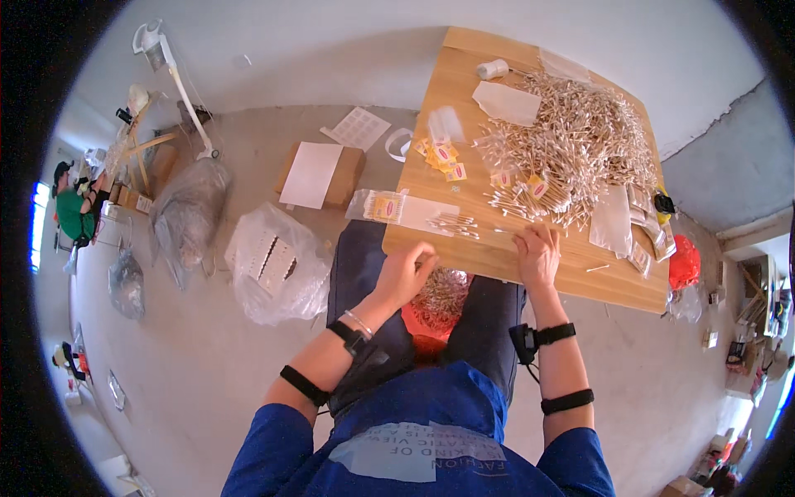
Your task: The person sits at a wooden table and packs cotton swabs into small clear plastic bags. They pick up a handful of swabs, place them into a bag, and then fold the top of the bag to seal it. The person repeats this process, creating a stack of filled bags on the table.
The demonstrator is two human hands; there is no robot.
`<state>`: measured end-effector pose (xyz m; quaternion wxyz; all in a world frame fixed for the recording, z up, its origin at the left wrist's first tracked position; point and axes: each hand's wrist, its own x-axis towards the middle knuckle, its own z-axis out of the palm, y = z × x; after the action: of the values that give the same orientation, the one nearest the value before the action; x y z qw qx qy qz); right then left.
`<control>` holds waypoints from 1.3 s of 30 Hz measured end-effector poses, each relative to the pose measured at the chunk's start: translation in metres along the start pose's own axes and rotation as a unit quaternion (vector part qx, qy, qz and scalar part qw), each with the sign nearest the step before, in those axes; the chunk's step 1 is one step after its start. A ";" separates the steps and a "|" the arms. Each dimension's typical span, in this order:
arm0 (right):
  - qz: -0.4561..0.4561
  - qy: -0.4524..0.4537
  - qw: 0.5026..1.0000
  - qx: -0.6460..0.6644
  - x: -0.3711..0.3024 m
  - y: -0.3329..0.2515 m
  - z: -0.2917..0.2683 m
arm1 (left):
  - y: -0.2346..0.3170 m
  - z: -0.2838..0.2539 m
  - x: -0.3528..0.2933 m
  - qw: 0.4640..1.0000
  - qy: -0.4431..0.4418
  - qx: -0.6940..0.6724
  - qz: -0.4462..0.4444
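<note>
A large heap of cotton swabs (pixel 580 137) covers the far right part of the wooden table (pixel 472 257). My right hand (pixel 540 257) rests at the near edge of the table, fingers bent and drawn together, with a cotton swab (pixel 503 230) showing at the fingertips. My left hand (pixel 404 275) is curled beside the table's left front corner, thumb and fingers close together; whatever lies between them is hidden. Just beyond it is a small row of loose swabs (pixel 454 224) on a white sheet, next to a clear packet of swabs (pixel 383 206) with a yellow label.
Yellow cards (pixel 440 156) and clear bags (pixel 445 124) lie at the table's left side. Filled packets (pixel 642 215) sit at its right edge, near a red bag (pixel 684 262). A cardboard box (pixel 346 176) and plastic bags (pixel 277 261) stand on the floor. Another person (pixel 73 211) is far left.
</note>
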<state>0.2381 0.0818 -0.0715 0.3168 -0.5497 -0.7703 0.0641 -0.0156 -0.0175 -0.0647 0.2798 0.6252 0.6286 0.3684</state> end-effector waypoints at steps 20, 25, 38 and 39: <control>-0.099 -0.123 0.987 0.009 0.054 -0.065 0.066 | -0.018 0.030 0.053 0.995 0.091 -0.030 -0.010; -0.142 -0.113 0.983 -0.020 0.031 -0.070 0.065 | -0.028 0.032 0.052 0.988 0.128 -0.072 0.045; -0.153 -0.197 0.960 -0.127 0.017 -0.082 0.076 | -0.042 0.032 0.055 0.977 0.157 -0.120 0.076; -0.147 -0.198 0.961 -0.127 0.018 -0.082 0.076 | -0.041 0.032 0.055 0.977 0.158 -0.123 0.075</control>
<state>0.1254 0.0850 -0.0876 0.0913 -0.4424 -0.8918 0.0262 -0.0172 0.0425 -0.1106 0.2237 0.5650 0.5661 0.5570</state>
